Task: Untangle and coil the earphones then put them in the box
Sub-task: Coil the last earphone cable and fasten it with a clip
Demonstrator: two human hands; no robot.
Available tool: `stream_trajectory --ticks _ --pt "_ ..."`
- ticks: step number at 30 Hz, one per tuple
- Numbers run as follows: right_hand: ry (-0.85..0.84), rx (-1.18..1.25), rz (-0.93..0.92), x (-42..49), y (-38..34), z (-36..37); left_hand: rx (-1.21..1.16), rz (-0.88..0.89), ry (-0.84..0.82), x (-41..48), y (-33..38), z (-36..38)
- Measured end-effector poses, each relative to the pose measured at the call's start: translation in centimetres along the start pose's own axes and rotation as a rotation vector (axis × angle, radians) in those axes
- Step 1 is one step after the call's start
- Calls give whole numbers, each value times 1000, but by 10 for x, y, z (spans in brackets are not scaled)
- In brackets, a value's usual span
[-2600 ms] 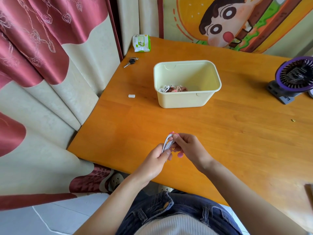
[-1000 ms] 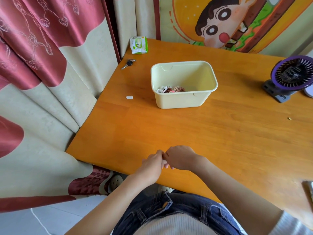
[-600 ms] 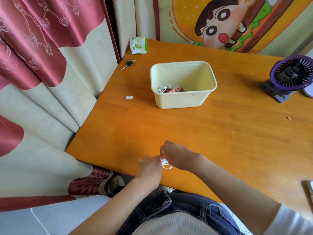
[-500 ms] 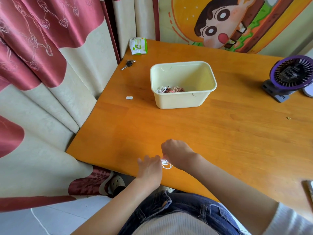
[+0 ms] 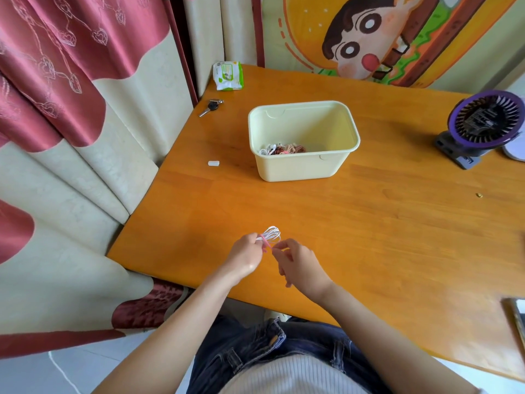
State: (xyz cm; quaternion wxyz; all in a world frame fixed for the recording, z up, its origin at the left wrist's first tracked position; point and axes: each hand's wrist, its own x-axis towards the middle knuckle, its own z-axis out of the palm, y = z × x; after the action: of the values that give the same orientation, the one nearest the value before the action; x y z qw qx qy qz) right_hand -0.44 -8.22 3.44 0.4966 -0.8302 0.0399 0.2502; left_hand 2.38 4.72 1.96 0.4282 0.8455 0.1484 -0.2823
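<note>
A small coil of white earphones (image 5: 271,233) sticks out above my hands near the front edge of the table, with a pink band (image 5: 265,245) around its lower part. My left hand (image 5: 246,256) grips the coil's lower end. My right hand (image 5: 298,266) pinches the pink band with thumb and forefinger right beside it. The pale yellow box (image 5: 302,166) stands farther back at mid-table, open on top. Several coiled earphones (image 5: 281,149) lie in its front left corner.
A wooden table (image 5: 369,223) carries a purple fan (image 5: 483,126) at the right edge, a key (image 5: 210,106) and a green tissue pack (image 5: 228,75) at the back left, a small white piece (image 5: 213,163) left of the box. Curtains hang at the left.
My hands were pressed together low over the table edge, hiding the earphones. Now they have lifted and parted slightly, and the white coil with the pink band shows between them.
</note>
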Motion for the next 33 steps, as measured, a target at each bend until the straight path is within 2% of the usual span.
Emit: stream_trajectory --ticks 3,5,10,16,18,20,22,26,28,30,33 --pt "-43 327 50 -4 7 -1 -22 44 -65 -6 4 1" --pt "-68 398 38 -6 12 -3 -31 67 -115 -10 6 -1" --pt "-59 284 -40 -6 24 -2 101 72 -254 -21 1 -2" --pt "-92 235 -53 -6 28 -4 -127 14 -457 -32 -5 -13" --pt "-77 228 -50 -6 28 -3 -125 48 -420 -34 -8 -11" --pt "-59 249 -48 -8 26 -3 -132 105 -279 -32 -9 -9" --pt "-50 277 -57 -10 24 -2 -173 103 -158 -27 -9 -8" --pt "-42 302 -49 -16 23 -1 -147 104 -33 -15 -12 -5" --pt "-52 379 -9 -18 25 -2 -167 153 -45 -15 -10 -4" --pt "-92 444 27 -18 27 -5 -222 208 -133 -22 -4 -5" --pt "-173 395 17 -10 31 -14 -45 353 -260 -36 6 -8"
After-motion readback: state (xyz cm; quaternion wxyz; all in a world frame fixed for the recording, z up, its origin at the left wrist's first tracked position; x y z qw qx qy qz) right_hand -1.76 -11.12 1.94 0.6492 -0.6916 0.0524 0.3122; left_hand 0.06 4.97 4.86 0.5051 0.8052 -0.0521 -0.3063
